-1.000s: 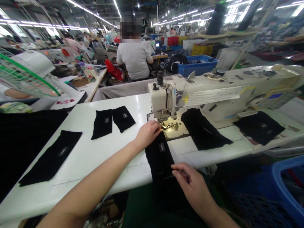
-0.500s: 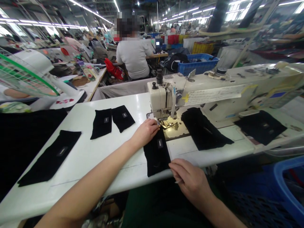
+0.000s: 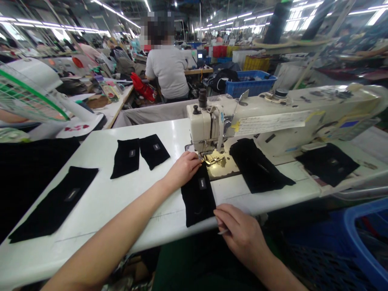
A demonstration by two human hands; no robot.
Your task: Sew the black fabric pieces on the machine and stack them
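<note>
My left fingers (image 3: 195, 161) are together and curled, tips on the far end of the black cloth piece (image 3: 197, 198) right by the presser foot (image 3: 212, 160); pinch or just press, I cannot tell. Left hand (image 3: 182, 170) lies on the white table (image 3: 136, 194). My right fingers (image 3: 220, 214) are together, touching the cloth's near right corner; a thin pale sliver (image 3: 222, 232) pokes out under the right hand (image 3: 241, 236), grip unclear. The cloth lies flat, its small label (image 3: 201, 184) facing up, in front of the sewing machine (image 3: 273, 117). 2 black pieces (image 3: 139, 155) lie to the left, 1 more (image 3: 54, 206) further left, and 1 (image 3: 257, 169) lies right of the needle.
</note>
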